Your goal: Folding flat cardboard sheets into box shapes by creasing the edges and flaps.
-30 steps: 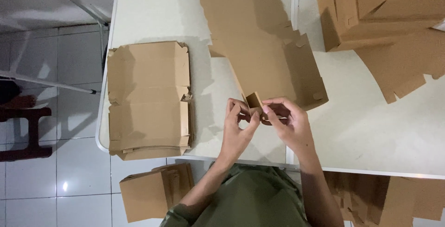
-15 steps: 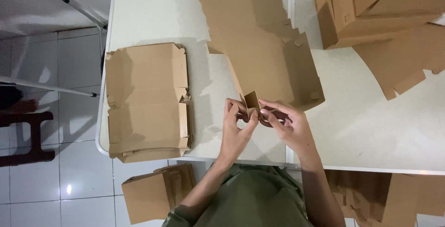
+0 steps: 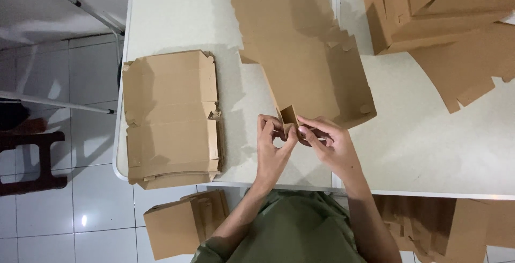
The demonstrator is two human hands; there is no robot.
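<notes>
Head view: both hands [image 3: 303, 142] pinch cardboard flap [image 3: 288, 116].

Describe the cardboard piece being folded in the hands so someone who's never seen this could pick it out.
On the white table, find the cardboard sheet running down its middle toward the person. Its near corner is pinched between the left hand and right hand; the flat stack lies untouched at left.

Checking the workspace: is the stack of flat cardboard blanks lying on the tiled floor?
No, the stack of flat cardboard blanks lies on the white table, at its left edge.
</notes>
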